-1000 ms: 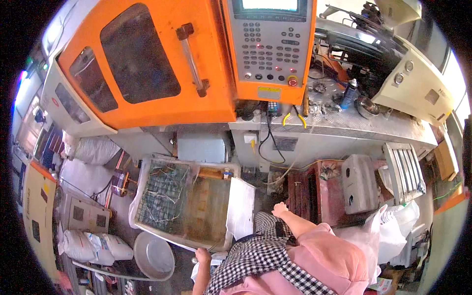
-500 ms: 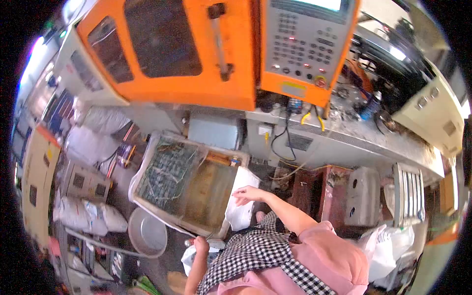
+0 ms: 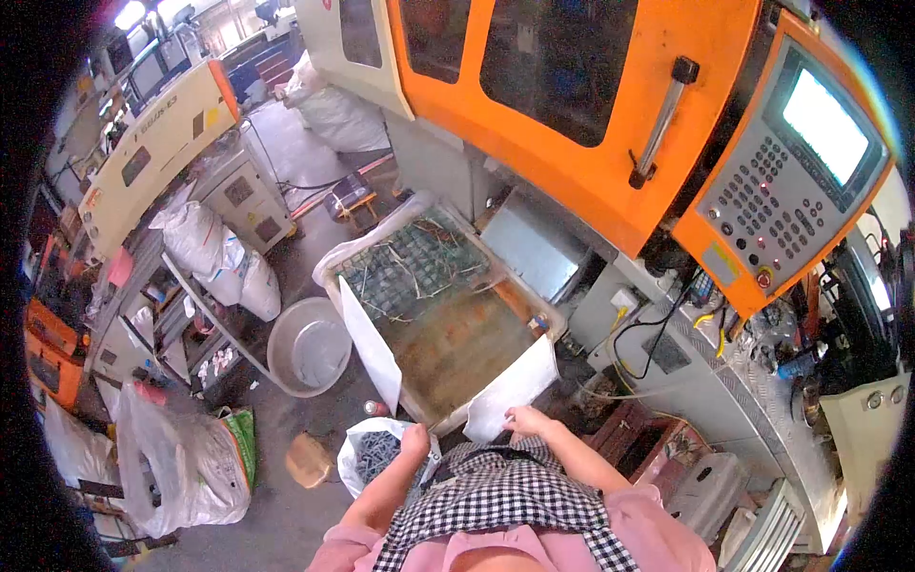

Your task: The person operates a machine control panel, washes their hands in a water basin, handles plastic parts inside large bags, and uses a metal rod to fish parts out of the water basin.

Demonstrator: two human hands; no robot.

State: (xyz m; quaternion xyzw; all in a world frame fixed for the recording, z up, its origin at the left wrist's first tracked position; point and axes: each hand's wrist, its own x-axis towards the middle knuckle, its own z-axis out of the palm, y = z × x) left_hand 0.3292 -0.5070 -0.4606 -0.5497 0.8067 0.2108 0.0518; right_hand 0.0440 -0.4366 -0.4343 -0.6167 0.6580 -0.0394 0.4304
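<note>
My right hand (image 3: pixel 524 420) is at the near edge of a white sheet (image 3: pixel 515 389) on the right front corner of a large tub (image 3: pixel 431 416), its fingers pressed together on the sheet. My left hand (image 3: pixel 416 439) is closed over the rim of a white bag (image 3: pixel 353 448) that holds dark grey pieces (image 3: pixel 378 452); what its fingers hold is too small to make out. The tub contains murky water (image 3: pixel 457 353) and a dark green grid (image 3: pixel 410 267) with thin pale strands on it. Another white sheet (image 3: pixel 367 343) leans along the tub's left side.
An orange machine (image 3: pixel 562 181) with a control panel (image 3: pixel 762 191) rises beyond the tub. A round metal basin (image 3: pixel 313 348), a red can (image 3: pixel 376 408), white sacks (image 3: pixel 214 253) and a clear plastic bag (image 3: pixel 181 458) are on the left. A metal box (image 3: pixel 534 243) sits behind the tub.
The view has swung left, bringing the bag of grey pieces into sight. My right hand has moved down to the sheet's near edge. My left hand is now over the bag.
</note>
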